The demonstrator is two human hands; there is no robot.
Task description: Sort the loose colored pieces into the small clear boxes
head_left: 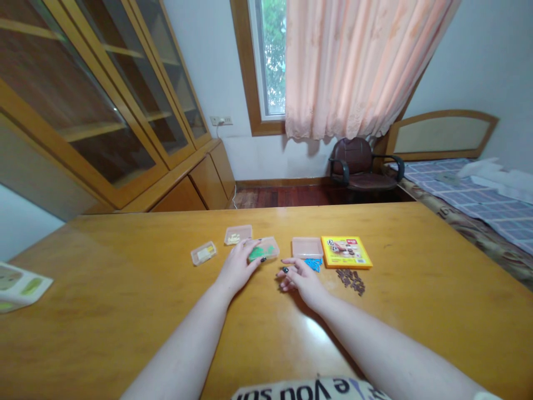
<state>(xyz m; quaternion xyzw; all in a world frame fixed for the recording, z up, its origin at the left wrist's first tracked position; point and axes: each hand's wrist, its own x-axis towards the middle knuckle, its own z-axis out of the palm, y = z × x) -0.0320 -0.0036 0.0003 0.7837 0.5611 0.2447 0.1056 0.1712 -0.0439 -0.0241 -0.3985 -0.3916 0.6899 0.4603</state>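
A clear plastic box [272, 248] with small green pieces [261, 251] inside sits near the middle of the table. My left hand [239, 264] grips this box at its left end, fingers over the far side and thumb along the near edge. To the right, my right hand [306, 282] hovers low over the table with loosely bent fingers apart, and I see nothing in it. Just beyond it lies a pile of small blue pieces [314, 264], in front of a clear box [307, 248] without visible pieces. Dark brown pieces [352, 281] are scattered further right.
A yellow game box [346, 252] lies behind the brown pieces. At the left stand a box with cream pieces [238, 234] and a smaller box with white and yellow contents [204, 253]. A white and green object [25, 286] rests at the table's left edge. Beyond are a chair [358, 164] and a bed.
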